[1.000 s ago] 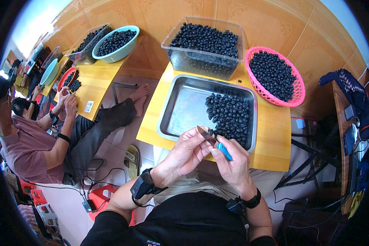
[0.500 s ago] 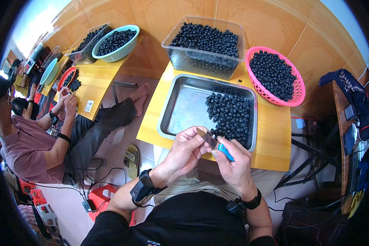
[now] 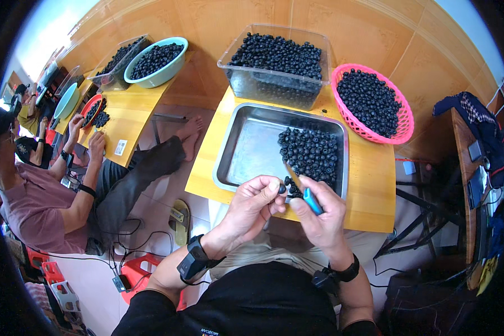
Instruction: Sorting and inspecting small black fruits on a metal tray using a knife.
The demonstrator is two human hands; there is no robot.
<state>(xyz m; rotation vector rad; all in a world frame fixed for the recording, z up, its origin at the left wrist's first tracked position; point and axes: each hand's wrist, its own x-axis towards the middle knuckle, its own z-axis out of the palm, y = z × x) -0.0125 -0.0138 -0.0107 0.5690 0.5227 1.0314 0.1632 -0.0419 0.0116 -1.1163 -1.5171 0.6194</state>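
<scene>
My left hand [image 3: 256,200] is closed, its thumb and fingers pinching a dark blueberry [image 3: 281,189] over the near rim of the metal tray. In my right hand [image 3: 323,214], just beside it, I grip a small knife [image 3: 312,201] by its blue handle. The blade points up and away over the tray, apart from the berry in my left fingers. Inside the metal tray [image 3: 246,137], more blueberries [image 3: 311,154] are heaped at the right side; its left part shows bare metal. The inner fingertips of my left hand are partly hidden.
Behind the tray stands a clear plastic bin [image 3: 269,89] of blueberries, with a pink basket [image 3: 407,120] of them to its right. All rest on a wooden table [image 3: 369,207]. A co-worker [image 3: 45,196] sits at another table on the left. A red stool [image 3: 140,271] and cables lie below.
The knife blade has swung away from my left fingers and now points toward the tray. The blueberry in my left fingertips shows more clearly. The co-worker's hands have moved apart.
</scene>
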